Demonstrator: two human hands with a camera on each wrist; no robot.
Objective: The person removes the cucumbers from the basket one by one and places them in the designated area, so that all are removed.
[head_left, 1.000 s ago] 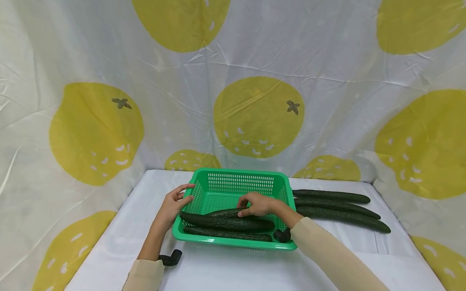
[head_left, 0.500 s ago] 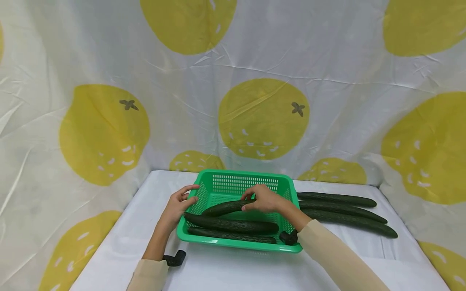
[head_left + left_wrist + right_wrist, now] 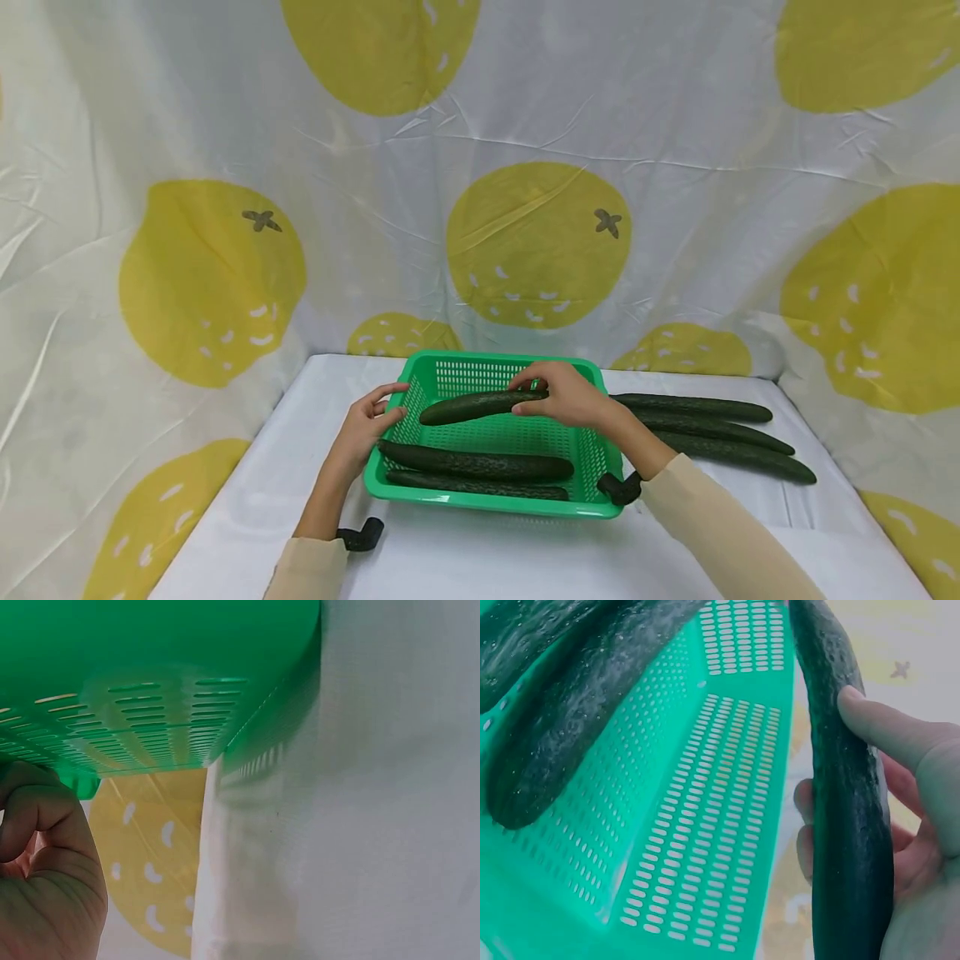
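My right hand (image 3: 566,398) grips a long dark green cucumber (image 3: 461,407) and holds it above the green plastic basket (image 3: 487,505). In the right wrist view the thumb lies on the near side of this cucumber (image 3: 847,810), and fingertips show round its other side. Two more cucumbers lie along the basket's near side, one (image 3: 480,463) behind the other (image 3: 480,487). At the basket's left rim, my left hand (image 3: 366,429) holds on with thumb and fingers. Its curled fingers (image 3: 52,806) show against the rim in the left wrist view.
Right of the basket, three cucumbers lie side by side on the white cloth: a back one (image 3: 697,407), a middle one (image 3: 727,431) and a front one (image 3: 742,458). A lemon-patterned curtain (image 3: 675,250) hangs behind the table (image 3: 450,558).
The right hand has lifted its cucumber from beside the other two, up and away toward the back right. The left hand has stayed on the basket's rim.
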